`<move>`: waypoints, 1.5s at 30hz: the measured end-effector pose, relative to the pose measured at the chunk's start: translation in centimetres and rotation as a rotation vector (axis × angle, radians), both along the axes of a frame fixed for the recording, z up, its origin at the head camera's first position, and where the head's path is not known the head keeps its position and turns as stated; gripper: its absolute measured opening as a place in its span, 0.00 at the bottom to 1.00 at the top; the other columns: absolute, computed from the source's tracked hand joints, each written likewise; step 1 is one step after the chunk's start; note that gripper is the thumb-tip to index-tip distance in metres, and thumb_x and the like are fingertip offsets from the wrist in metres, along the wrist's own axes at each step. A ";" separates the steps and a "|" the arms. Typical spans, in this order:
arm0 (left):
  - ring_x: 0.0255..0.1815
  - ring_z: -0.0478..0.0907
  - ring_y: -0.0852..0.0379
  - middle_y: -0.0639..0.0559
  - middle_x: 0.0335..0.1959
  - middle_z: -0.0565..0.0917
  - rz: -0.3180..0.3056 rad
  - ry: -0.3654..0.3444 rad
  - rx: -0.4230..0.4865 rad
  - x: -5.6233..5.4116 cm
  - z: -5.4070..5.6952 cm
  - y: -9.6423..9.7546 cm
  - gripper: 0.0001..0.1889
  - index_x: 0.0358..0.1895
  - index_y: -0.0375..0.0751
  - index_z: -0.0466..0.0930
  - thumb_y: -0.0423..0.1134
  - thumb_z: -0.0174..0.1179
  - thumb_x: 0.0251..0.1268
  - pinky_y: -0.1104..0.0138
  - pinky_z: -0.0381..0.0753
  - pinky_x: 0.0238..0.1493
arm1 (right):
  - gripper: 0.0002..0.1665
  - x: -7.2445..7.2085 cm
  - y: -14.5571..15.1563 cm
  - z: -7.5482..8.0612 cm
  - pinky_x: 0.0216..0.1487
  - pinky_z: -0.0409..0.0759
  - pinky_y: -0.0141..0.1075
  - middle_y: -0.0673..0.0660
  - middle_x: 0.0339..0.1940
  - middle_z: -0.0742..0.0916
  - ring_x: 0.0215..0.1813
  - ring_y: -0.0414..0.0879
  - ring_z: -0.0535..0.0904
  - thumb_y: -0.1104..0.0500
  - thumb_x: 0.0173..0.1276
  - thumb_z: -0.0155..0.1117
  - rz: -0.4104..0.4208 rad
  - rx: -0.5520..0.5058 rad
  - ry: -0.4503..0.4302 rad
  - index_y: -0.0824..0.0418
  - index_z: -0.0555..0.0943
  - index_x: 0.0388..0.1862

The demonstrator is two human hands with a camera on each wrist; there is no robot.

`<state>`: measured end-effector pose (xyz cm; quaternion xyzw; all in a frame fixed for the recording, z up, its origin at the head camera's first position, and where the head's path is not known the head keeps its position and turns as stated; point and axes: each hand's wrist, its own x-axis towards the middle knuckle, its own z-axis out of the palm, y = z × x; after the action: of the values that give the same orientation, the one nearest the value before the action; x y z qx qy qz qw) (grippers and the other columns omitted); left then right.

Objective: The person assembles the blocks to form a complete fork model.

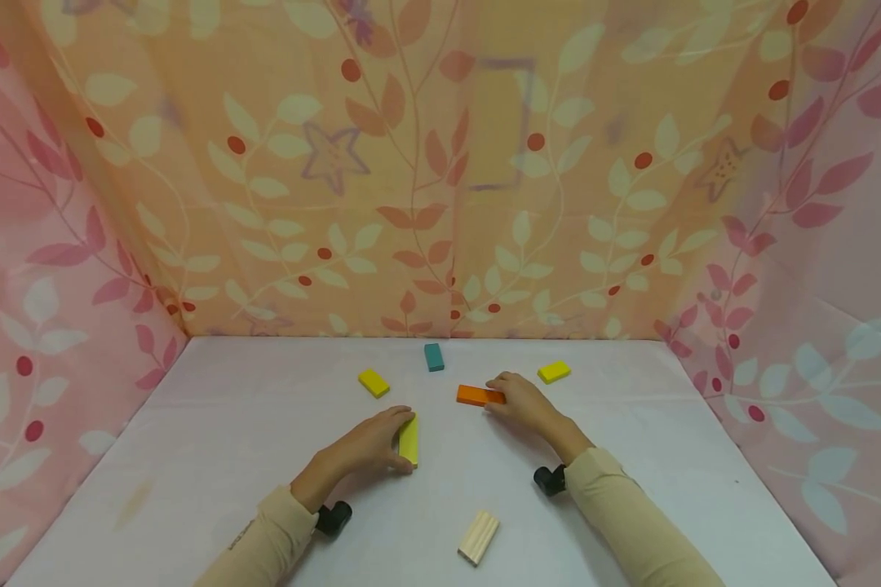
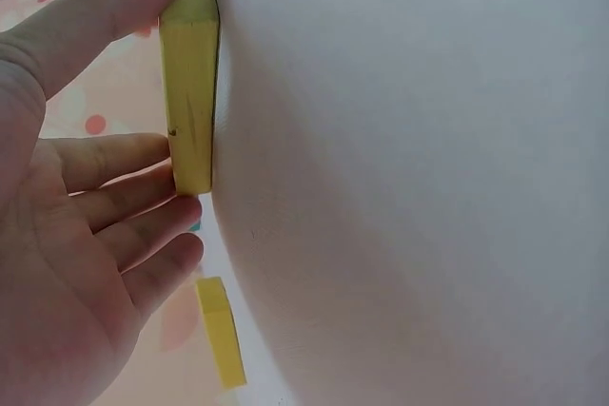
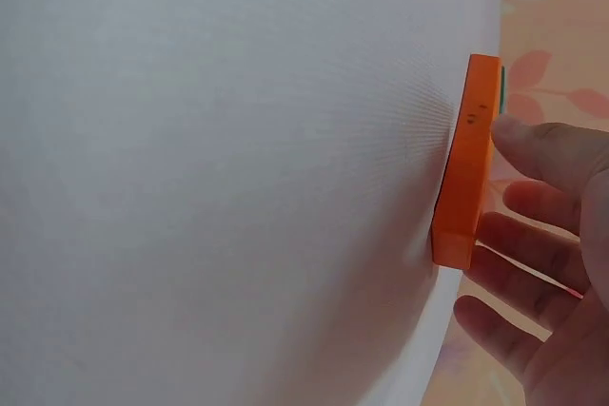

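Observation:
My left hand spans a light yellow-green block lying on the white table. In the left wrist view its thumb is at one end of that block, with the fingertips by the other end. To the right and farther back, my right hand holds one end of an orange block. The right wrist view shows the thumb against this orange block and fingers near its lower end; the block appears to lie on the table.
Behind the hands are a yellow block, a teal block and another yellow block. A pale, ridged wooden block lies near the front. Patterned cloth walls the table's back and sides.

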<state>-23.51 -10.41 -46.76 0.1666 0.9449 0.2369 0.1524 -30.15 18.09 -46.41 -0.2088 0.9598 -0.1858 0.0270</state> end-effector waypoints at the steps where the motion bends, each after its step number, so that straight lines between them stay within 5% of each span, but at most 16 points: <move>1: 0.73 0.63 0.44 0.46 0.74 0.65 0.001 -0.002 -0.001 0.0 0.0 0.0 0.46 0.71 0.41 0.65 0.50 0.76 0.47 0.48 0.64 0.71 | 0.24 0.0 0.0 0.0 0.60 0.78 0.46 0.59 0.49 0.84 0.50 0.51 0.79 0.54 0.64 0.69 0.002 0.000 0.001 0.65 0.81 0.56; 15: 0.74 0.63 0.45 0.47 0.74 0.65 -0.001 -0.020 -0.010 -0.2 0.1 0.1 0.47 0.72 0.43 0.64 0.50 0.76 0.47 0.48 0.64 0.72 | 0.16 -0.8 -0.3 -0.2 0.53 0.79 0.43 0.56 0.40 0.84 0.41 0.47 0.77 0.62 0.63 0.69 0.023 -0.003 -0.023 0.66 0.85 0.49; 45: 0.70 0.68 0.45 0.43 0.70 0.70 -0.056 0.035 0.050 -0.7 0.4 0.3 0.44 0.67 0.38 0.70 0.51 0.77 0.45 0.49 0.67 0.70 | 0.16 -1.1 -0.5 0.1 0.55 0.79 0.45 0.55 0.41 0.85 0.43 0.48 0.78 0.61 0.63 0.70 -0.015 -0.013 -0.060 0.64 0.85 0.49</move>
<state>-24.18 -10.13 -46.33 0.2008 0.9362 0.2533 0.1380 -31.30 17.64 -46.34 -0.1962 0.9589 -0.1982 0.0529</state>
